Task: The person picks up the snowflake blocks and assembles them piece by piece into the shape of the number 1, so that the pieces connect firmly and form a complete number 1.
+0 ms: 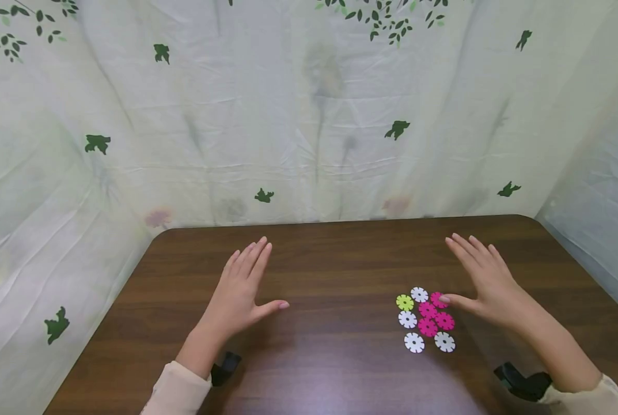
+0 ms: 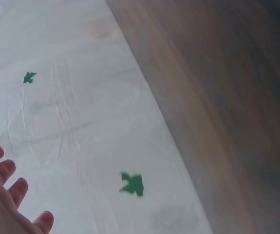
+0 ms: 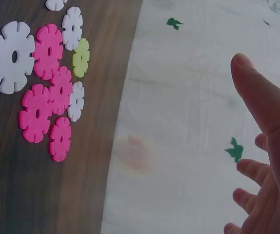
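Several flat notched plastic discs, like snowflake building pieces, lie in a loose cluster on the brown wooden table (image 1: 340, 259). The pink discs (image 1: 427, 327) sit mostly toward the cluster's right, the white discs (image 1: 414, 343) around its edges, and one yellow-green disc (image 1: 404, 302) at the left. My right hand (image 1: 495, 294) is held just right of the cluster, fingers straight and thumb overlapping the far pink disc in the head view. Out to the left, my left hand (image 1: 238, 297) has its fingers extended and thumb spread, holding nothing.
A pale curtain (image 1: 288, 115) with green bird and leaf prints hangs behind the table and along both sides. Dark wrist straps (image 1: 523, 383) show below the hands.
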The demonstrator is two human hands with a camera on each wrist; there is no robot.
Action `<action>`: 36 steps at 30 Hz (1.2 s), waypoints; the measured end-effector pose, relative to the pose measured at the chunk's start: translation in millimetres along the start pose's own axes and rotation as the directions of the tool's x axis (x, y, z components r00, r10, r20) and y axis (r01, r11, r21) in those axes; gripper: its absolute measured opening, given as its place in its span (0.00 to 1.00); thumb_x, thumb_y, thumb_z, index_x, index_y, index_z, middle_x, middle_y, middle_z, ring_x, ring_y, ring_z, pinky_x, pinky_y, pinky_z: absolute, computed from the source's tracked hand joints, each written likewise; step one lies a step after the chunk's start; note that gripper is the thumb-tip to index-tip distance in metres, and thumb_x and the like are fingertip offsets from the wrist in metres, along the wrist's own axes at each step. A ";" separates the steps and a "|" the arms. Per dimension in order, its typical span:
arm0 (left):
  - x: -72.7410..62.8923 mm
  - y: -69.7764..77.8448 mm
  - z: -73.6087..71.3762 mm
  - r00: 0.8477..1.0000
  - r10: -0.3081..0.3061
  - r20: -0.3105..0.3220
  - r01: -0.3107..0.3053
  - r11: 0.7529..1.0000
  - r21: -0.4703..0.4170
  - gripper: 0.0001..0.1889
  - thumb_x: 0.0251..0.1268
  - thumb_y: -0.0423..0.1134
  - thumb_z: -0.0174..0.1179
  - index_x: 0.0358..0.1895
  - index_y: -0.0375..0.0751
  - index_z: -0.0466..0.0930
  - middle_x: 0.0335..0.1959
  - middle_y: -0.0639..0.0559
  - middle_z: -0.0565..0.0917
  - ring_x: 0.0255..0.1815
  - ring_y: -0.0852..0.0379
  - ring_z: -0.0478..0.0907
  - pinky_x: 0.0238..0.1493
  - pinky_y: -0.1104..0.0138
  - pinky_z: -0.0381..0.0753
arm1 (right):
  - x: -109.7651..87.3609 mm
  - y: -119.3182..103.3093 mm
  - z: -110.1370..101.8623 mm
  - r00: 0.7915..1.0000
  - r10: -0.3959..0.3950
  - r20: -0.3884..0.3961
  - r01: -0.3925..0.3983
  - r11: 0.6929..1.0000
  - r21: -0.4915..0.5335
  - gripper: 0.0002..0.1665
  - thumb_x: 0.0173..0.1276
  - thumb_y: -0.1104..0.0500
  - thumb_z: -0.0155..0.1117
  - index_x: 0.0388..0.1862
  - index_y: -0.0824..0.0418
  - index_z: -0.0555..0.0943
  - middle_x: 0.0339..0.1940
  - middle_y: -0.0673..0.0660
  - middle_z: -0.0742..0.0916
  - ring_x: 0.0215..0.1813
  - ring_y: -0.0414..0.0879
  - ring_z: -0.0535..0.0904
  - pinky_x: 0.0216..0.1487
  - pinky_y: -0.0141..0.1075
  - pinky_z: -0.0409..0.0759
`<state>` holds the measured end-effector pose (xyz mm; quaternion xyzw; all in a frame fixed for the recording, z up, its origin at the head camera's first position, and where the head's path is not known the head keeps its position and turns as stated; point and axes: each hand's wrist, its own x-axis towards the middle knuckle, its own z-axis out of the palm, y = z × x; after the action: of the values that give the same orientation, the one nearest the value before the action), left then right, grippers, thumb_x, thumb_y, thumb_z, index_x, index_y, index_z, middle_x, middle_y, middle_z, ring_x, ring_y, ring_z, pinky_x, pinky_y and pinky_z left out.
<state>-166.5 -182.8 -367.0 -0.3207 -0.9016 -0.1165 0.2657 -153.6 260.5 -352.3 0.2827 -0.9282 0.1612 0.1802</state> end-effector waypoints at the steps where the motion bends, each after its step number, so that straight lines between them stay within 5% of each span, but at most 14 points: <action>1: 1.2 2.7 2.8 1.000 0.002 -0.019 -0.003 1.000 -0.031 0.51 0.51 0.72 0.45 0.69 0.35 0.46 0.69 0.44 0.51 0.67 0.45 0.50 0.63 0.50 0.47 | -1.1 0.6 -0.4 1.000 -0.001 -0.005 0.001 1.000 0.008 0.61 0.44 0.47 0.74 0.71 0.58 0.49 0.67 0.64 0.59 0.67 0.64 0.49 0.64 0.54 0.37; 6: 6.2 17.6 16.0 0.997 -0.023 -0.072 0.011 0.986 -0.165 0.52 0.51 0.70 0.47 0.69 0.34 0.44 0.69 0.42 0.51 0.67 0.46 0.50 0.62 0.51 0.50 | -8.5 2.2 -0.6 1.000 0.003 -0.022 -0.001 0.998 0.059 0.61 0.40 0.51 0.76 0.70 0.59 0.51 0.65 0.65 0.63 0.64 0.62 0.56 0.64 0.51 0.48; 11: 9.4 35.3 28.5 0.997 -0.069 -0.045 0.054 0.963 -0.265 0.54 0.47 0.68 0.54 0.70 0.38 0.42 0.69 0.43 0.52 0.67 0.49 0.50 0.62 0.52 0.52 | -18.2 2.3 3.9 0.999 0.012 -0.044 -0.008 0.995 0.099 0.59 0.39 0.56 0.77 0.69 0.61 0.55 0.63 0.65 0.67 0.61 0.60 0.62 0.63 0.35 0.54; 19: 14.6 63.3 43.0 0.994 -0.107 -0.004 0.095 0.899 -0.427 0.55 0.42 0.59 0.66 0.70 0.41 0.44 0.68 0.48 0.53 0.67 0.52 0.51 0.62 0.54 0.54 | -36.7 1.3 17.2 0.994 0.111 0.007 -0.110 0.978 0.179 0.52 0.44 0.56 0.74 0.67 0.59 0.58 0.60 0.63 0.69 0.59 0.57 0.64 0.56 0.18 0.52; 23: 19.3 76.2 48.8 0.993 -0.118 0.012 0.108 0.856 -0.506 0.54 0.40 0.54 0.69 0.69 0.42 0.47 0.67 0.48 0.55 0.66 0.52 0.52 0.62 0.55 0.56 | -43.2 3.6 26.8 0.995 0.089 -0.036 -0.080 0.978 0.193 0.48 0.41 0.61 0.75 0.63 0.61 0.64 0.56 0.61 0.73 0.59 0.42 0.65 0.53 0.14 0.51; 27: 23.3 90.0 55.4 0.992 -0.116 0.043 0.121 0.824 -0.554 0.54 0.38 0.49 0.72 0.69 0.42 0.48 0.66 0.48 0.56 0.65 0.53 0.52 0.61 0.56 0.57 | -48.2 6.8 37.0 0.995 0.061 -0.075 -0.045 0.977 0.206 0.44 0.37 0.64 0.76 0.57 0.65 0.70 0.51 0.59 0.77 0.55 0.32 0.65 0.52 0.14 0.54; 36: 31.2 110.0 72.0 0.993 -0.093 0.072 0.117 0.798 -0.591 0.50 0.40 0.49 0.72 0.68 0.44 0.52 0.63 0.50 0.60 0.63 0.53 0.56 0.60 0.58 0.60 | -55.8 9.6 50.7 0.990 0.139 -0.004 -0.133 0.956 0.262 0.31 0.45 0.60 0.73 0.51 0.64 0.75 0.45 0.54 0.79 0.42 0.42 0.74 0.38 0.31 0.74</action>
<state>-145.5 -54.9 -405.2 -0.3396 -0.8412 -0.4010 0.1273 -128.3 273.7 -422.7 0.2375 -0.9142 0.2971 0.1402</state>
